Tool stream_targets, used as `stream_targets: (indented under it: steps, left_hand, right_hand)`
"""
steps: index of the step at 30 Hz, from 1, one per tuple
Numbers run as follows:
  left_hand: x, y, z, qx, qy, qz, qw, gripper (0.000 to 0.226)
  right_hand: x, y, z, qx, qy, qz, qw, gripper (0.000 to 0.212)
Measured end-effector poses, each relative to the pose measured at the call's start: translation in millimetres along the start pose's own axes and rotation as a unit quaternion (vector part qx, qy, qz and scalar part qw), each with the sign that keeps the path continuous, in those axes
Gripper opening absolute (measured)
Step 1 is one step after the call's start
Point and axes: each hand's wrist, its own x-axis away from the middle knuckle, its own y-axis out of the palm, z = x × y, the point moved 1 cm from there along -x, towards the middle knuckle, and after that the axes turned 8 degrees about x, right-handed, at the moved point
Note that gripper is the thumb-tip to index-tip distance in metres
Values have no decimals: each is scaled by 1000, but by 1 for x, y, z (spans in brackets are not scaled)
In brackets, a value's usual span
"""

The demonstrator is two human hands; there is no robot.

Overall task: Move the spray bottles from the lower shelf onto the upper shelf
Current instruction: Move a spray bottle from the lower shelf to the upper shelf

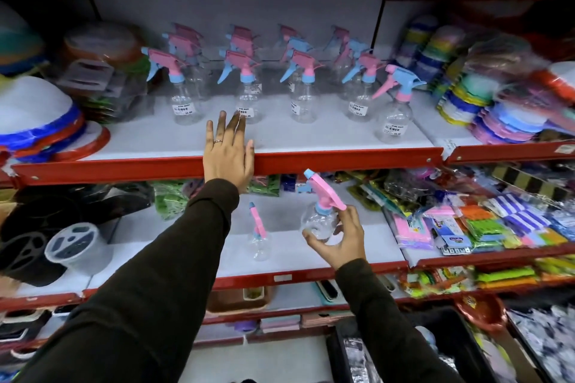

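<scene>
Stacked plastic plates (485, 109) (blurred), packaged sponges (485, 224), lidded container (73, 246)

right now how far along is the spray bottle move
Mostly done: rows of spray bottles already stand on the upper shelf. The right hand holds one bottle; the left hand is empty. One bottle remains on the lower shelf.

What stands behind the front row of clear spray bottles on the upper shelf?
Behind the front row of clear plastic spray bottles on the upper red shelf, more pink and blue trigger heads show. Their bodies are mostly covered.
</scene>
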Motion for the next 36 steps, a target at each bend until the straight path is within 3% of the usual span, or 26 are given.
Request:
stream_targets:
  steps: [8,17,27,36]
  left_hand:
    - [1,0,1,6,3,3,1000,61]
    - [7,2,-4,12,7,11,1000,59]
    - [-2,1,-3,3,16,15,1000,59]
    - [-2,2,-2,-1,18,16,1000,59]
  right_hand:
    - [-45,-32,-48,-26,-70,82,994,65]
    - [-107,-44,-83,-37,-62,139,988,72]
    - [-174,-30,-82,2,29,42,999,80]
    - [-180,-19,-77,25,29,32,999,80]
